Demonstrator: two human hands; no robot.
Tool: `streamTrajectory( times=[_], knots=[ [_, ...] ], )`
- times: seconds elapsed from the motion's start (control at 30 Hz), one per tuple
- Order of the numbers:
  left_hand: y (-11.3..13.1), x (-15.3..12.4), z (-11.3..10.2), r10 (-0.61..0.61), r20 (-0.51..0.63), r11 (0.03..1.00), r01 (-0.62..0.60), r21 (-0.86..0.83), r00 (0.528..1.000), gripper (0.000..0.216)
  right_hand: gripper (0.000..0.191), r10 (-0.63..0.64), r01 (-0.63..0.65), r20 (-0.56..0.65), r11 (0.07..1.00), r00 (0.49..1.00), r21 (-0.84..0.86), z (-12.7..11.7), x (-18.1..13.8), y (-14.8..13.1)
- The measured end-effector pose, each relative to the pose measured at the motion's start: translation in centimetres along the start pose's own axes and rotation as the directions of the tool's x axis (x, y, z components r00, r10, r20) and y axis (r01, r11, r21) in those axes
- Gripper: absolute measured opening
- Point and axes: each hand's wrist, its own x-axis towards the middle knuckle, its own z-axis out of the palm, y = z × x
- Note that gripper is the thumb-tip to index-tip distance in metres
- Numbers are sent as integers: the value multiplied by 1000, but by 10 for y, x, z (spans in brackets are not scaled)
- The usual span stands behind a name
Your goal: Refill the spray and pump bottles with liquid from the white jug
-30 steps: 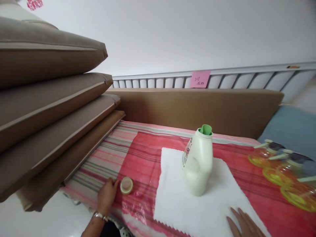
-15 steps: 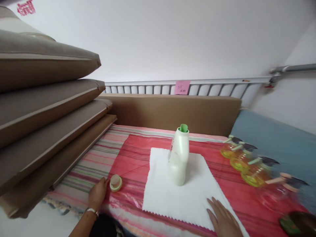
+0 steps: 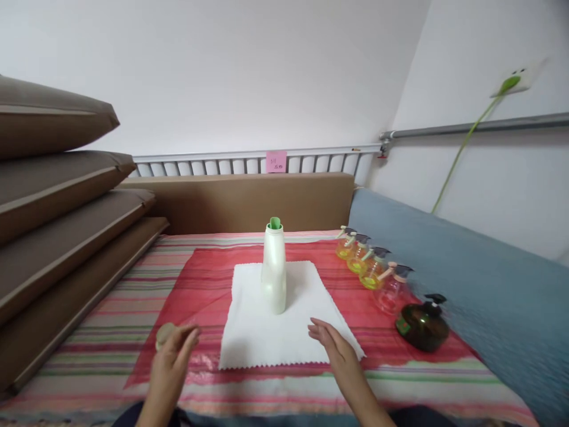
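The white bottle point(image 3: 274, 276) stands upright on the white cloth point(image 3: 249, 345), pump dispensers point(image 3: 370, 277) line its right, and the loosely spread left hand point(image 3: 171, 353) partly blocks the cap point(image 3: 163, 333), opposite the spread right hand point(image 3: 335, 347).

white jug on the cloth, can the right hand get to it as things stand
Probably yes: the right hand looks empty, and only bare white cloth shows between it and the white jug.

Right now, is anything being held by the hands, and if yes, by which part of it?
Nothing is held: the left hand is near the cap, the right hand is open above the white cloth, and the bottle stands untouched.
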Motion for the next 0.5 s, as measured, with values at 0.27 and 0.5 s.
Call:
streamTrajectory(
  times=[0.27,0.5],
  knots=[
    [128,-27,64,139,193,946,-73,-315,971,32,55,-60,35,62,936,996,350,-12,-19,-72],
    [158,-45,81,173,197,913,-82,-400,965,26,46,-251,257,-60,913,966,317,-34,-38,-111]
  ],
)
